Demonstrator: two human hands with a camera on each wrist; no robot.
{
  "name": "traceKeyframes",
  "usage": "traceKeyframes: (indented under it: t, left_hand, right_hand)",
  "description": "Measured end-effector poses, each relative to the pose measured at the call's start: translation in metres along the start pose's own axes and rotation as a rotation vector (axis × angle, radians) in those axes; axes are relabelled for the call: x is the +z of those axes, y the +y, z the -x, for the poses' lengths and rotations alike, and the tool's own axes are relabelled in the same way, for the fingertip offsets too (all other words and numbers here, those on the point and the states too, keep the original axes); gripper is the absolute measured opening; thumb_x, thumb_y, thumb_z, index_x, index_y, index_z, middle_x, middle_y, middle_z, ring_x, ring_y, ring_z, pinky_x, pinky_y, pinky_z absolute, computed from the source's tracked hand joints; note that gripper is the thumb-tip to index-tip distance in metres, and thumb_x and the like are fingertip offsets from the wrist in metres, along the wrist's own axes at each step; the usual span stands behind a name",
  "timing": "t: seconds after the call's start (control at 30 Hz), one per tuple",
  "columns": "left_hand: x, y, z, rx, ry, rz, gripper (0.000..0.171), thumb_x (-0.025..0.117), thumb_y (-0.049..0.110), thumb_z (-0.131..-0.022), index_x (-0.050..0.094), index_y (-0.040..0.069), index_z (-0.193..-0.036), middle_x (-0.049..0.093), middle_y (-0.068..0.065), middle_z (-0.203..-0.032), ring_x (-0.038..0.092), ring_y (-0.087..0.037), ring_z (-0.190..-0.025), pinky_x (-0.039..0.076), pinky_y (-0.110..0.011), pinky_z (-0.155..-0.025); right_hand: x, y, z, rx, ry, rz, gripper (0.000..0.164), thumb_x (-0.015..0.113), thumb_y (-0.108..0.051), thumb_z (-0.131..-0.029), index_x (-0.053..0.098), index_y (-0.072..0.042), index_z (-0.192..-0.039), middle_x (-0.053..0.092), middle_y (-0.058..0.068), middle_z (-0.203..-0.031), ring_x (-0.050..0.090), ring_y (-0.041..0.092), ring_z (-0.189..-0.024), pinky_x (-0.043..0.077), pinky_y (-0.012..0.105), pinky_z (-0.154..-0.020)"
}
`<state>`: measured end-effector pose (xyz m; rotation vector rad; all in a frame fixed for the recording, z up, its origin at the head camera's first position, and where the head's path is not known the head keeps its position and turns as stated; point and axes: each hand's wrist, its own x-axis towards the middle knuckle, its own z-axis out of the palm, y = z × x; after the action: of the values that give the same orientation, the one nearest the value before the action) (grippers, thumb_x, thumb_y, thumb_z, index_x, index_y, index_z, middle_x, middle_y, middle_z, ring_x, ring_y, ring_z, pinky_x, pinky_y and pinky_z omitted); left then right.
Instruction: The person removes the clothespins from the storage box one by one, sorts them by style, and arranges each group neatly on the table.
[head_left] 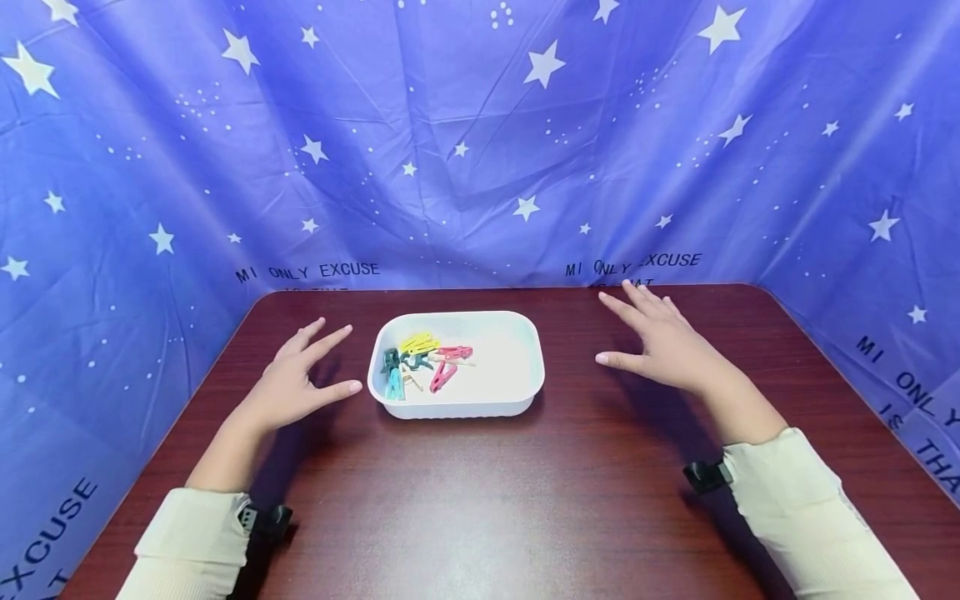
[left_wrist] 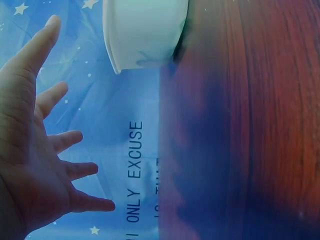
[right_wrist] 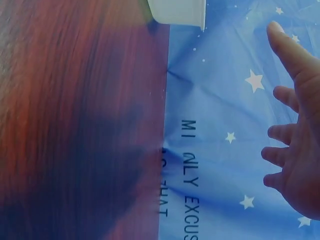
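A white plastic tray [head_left: 502,408] stands near the back of the table. Several clothespins lie in its left half: yellow clothespins [head_left: 420,343], red clothespins [head_left: 444,377], a light blue clothespin [head_left: 395,384], dark green ones [head_left: 391,360] and pale wooden ones [head_left: 412,379]. Just left of the tray hovers my left hand [head_left: 296,379], fingers spread, thumb tip close to the rim. My right hand [head_left: 663,342] is held above the table farther off to the right, its fingers also spread. Both hands hold nothing. In both wrist views only the tray's end wall shows.
The dark red wood-grain table [head_left: 465,500] reaches back to a blue curtain [head_left: 465,150] with white stars and lettering, which also hangs along both sides. A black wrist strap [head_left: 707,477] sits at the right cuff, another black device [head_left: 272,522] at the left.
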<state>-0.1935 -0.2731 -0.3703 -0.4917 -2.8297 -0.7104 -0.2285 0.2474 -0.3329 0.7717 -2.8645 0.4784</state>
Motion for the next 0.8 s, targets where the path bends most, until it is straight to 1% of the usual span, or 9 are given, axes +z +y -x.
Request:
traceKeyframes:
  t: [0.17,0.3,0.4,0.6,0.73,0.8]
  left_hand:
    - [0.003,0.002,-0.004,0.023,0.012,0.077,0.084,0.082,0.045,-0.075,0.045,0.025,-0.148,0.027,-0.021,-0.154,0.024,-0.044,-0.139,0.025,-0.069,-0.101]
    - [0.007,0.001,-0.007,0.034,0.016,0.12,0.085,0.084,0.042,-0.073,0.046,0.024,-0.147,0.03,-0.019,-0.152,0.027,-0.042,-0.138,0.026,-0.067,-0.102]
    - [0.009,0.002,-0.008,0.032,0.003,0.144,0.085,0.084,0.041,-0.074,0.046,0.023,-0.147,0.031,-0.019,-0.151,0.028,-0.041,-0.137,0.027,-0.066,-0.102]
    - [0.013,0.001,-0.011,0.034,-0.031,0.193,0.087,0.085,0.039,-0.074,0.044,0.022,-0.148,0.031,-0.019,-0.151,0.03,-0.039,-0.137,0.029,-0.065,-0.102]
    - [0.017,-0.001,-0.013,0.04,-0.046,0.239,0.089,0.087,0.034,-0.072,0.044,0.02,-0.148,0.032,-0.02,-0.149,0.031,-0.037,-0.137,0.028,-0.065,-0.102]
    - [0.02,-0.002,-0.013,0.039,-0.056,0.269,0.09,0.088,0.031,-0.071,0.044,0.019,-0.149,0.035,-0.019,-0.148,0.034,-0.037,-0.134,0.029,-0.063,-0.102]
  right_hand:
    - [0.003,-0.004,-0.009,-0.048,-0.011,-0.044,0.088,0.076,-0.049,-0.081,0.035,-0.016,-0.152,0.019,0.024,-0.157,0.016,0.044,-0.144,0.011,0.067,-0.108]
    - [0.004,-0.01,-0.015,-0.07,-0.013,-0.061,0.089,0.078,-0.049,-0.079,0.037,-0.019,-0.152,0.022,0.022,-0.158,0.019,0.043,-0.143,0.014,0.064,-0.109]
    - [0.002,-0.015,-0.02,-0.079,-0.02,-0.079,0.089,0.078,-0.05,-0.078,0.038,-0.02,-0.151,0.022,0.019,-0.158,0.021,0.044,-0.142,0.018,0.061,-0.11]
    - [-0.002,-0.021,-0.028,-0.108,-0.06,-0.118,0.089,0.082,-0.047,-0.075,0.042,-0.018,-0.149,0.025,0.018,-0.157,0.024,0.045,-0.14,0.024,0.062,-0.107]
    - [-0.004,-0.026,-0.032,-0.116,-0.069,-0.138,0.089,0.085,-0.043,-0.072,0.044,-0.021,-0.148,0.027,0.015,-0.157,0.025,0.04,-0.141,0.026,0.059,-0.107]
    - [-0.005,-0.027,-0.035,-0.126,-0.076,-0.149,0.089,0.086,-0.042,-0.072,0.044,-0.021,-0.148,0.027,0.014,-0.157,0.025,0.038,-0.142,0.025,0.059,-0.108]
